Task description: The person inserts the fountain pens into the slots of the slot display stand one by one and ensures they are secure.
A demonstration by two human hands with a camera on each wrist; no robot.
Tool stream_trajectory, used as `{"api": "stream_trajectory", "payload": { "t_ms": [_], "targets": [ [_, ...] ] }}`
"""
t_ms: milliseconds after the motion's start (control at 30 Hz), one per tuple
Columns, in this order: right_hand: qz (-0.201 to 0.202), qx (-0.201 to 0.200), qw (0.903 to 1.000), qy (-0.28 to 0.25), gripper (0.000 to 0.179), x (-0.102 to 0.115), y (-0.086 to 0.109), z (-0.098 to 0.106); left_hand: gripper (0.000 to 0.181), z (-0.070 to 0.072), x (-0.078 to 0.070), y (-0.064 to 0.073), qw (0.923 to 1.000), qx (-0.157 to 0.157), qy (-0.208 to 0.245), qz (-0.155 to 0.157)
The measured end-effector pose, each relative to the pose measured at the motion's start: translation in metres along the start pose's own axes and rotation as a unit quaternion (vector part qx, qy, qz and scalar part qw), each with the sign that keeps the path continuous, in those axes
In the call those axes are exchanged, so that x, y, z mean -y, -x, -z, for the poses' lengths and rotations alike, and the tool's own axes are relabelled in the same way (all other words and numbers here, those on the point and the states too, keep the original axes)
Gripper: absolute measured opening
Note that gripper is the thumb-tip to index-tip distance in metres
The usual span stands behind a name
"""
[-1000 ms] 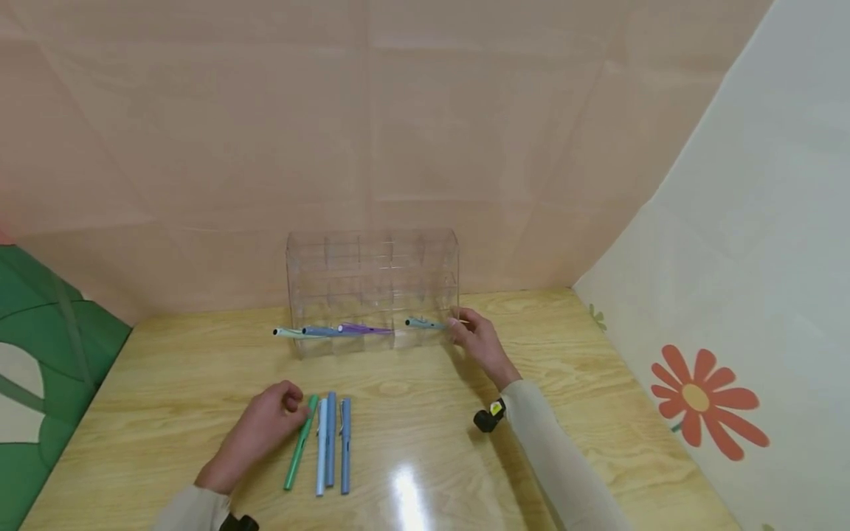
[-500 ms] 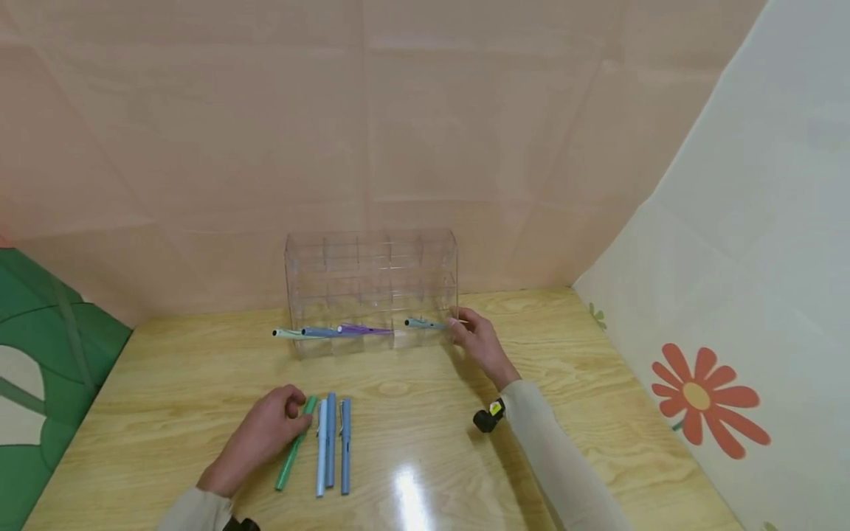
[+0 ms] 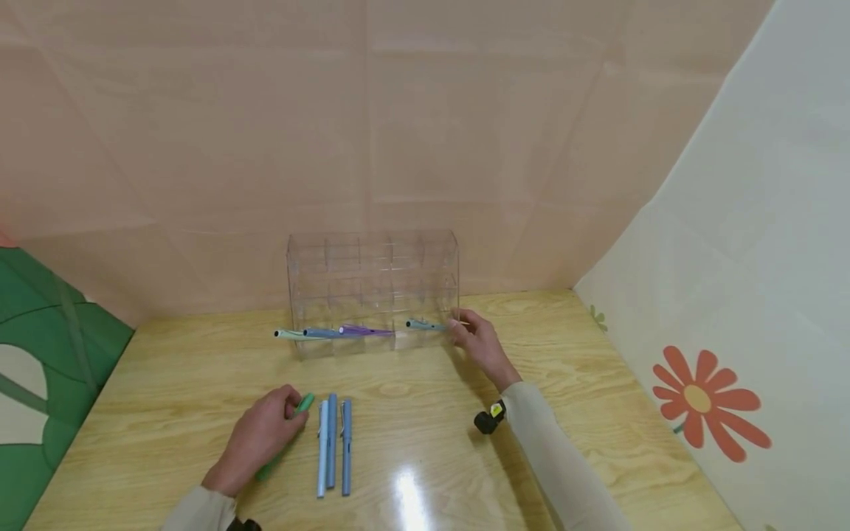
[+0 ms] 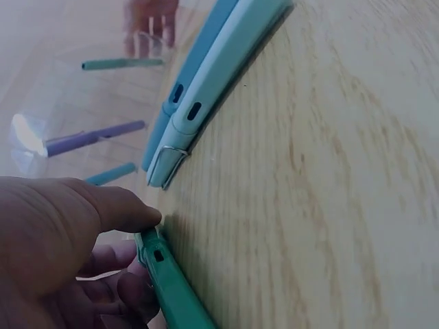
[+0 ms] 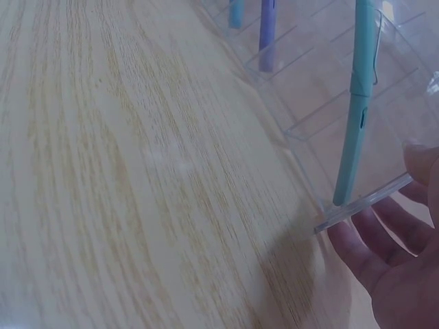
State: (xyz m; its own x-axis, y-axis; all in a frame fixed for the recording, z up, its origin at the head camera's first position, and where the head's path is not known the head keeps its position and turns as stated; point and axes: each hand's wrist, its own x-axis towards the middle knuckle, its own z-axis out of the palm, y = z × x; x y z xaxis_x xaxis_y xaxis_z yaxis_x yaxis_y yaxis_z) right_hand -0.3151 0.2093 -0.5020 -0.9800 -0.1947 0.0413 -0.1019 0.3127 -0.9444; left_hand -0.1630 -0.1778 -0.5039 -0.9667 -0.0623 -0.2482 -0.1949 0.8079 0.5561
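My left hand (image 3: 262,435) pinches a green pen (image 4: 177,295) near its capped end, thumb on one side and fingertips on the other; the hand covers the pen's middle in the head view. Right beside it on the table lie a light blue pen (image 3: 322,450) and two blue pens (image 3: 331,442). At the right end of a clear compartment organizer (image 3: 341,297), my right hand (image 3: 485,348) grips the side wall between thumb and fingers. Inside the organizer's lower row sit a teal pen (image 5: 354,130), a purple pen (image 3: 364,330), a blue pen (image 3: 320,332) and a pale green pen (image 3: 285,334).
The wooden table (image 3: 412,398) meets a pinkish backdrop (image 3: 518,147) just behind the organizer. On the right stands a white panel with a red flower (image 3: 695,398); a green printed panel (image 3: 46,383) borders the left.
The green pen has swung in my left hand, its lower end moving left and partly under the hand. My right hand has stayed on the organizer's side.
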Motion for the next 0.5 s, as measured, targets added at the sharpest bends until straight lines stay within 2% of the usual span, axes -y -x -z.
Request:
{"api": "stream_trajectory", "payload": {
  "t_ms": [233,500],
  "targets": [
    [0.000,0.006,0.9999,-0.008,0.052,-0.001,0.000,0.000,0.020,0.006,-0.001,0.003,0.9996,-0.021,0.013,-0.014],
    [-0.001,0.005,1.0000,-0.006,0.050,-0.002,-0.001,0.000,0.024,0.023,-0.010,0.014,0.9970,-0.043,0.051,-0.039]
  ]
}}
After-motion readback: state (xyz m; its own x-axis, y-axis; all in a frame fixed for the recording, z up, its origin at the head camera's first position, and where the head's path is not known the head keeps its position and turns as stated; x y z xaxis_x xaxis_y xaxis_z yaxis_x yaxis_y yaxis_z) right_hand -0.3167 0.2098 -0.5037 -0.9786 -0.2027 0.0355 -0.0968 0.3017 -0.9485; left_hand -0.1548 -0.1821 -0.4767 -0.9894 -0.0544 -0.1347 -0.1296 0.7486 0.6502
